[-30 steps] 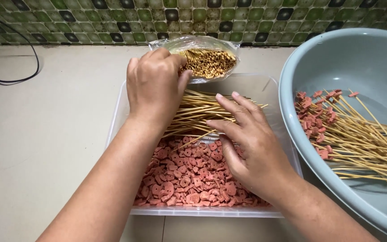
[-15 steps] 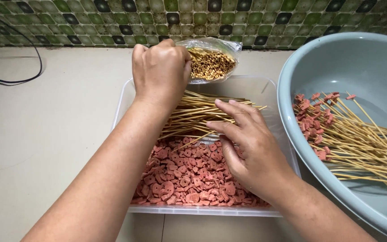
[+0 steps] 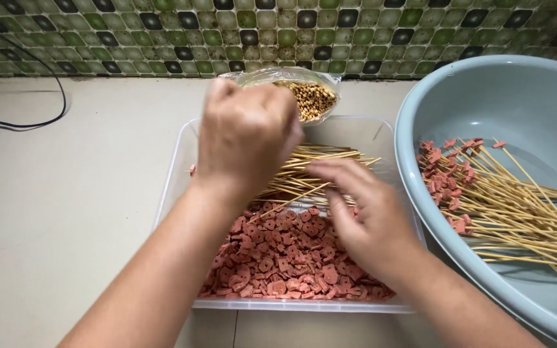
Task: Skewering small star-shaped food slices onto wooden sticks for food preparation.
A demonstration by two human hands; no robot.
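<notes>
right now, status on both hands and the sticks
Left hand fisted above bare skewers, grip unclear. Right hand open over pink slices. Nothing in the way.

Left hand [image 3: 247, 136]: upper centre of frame, back of hand to the camera, fingers curled under into a loose fist, slightly blurred. Forearm bare, running from the lower left up to the wrist.

Right hand [image 3: 367, 219]: centre right, lower than the left, palm down, fingers extended and held together, pointing toward frame left. Forearm bare, entering from the lower right corner.
</notes>
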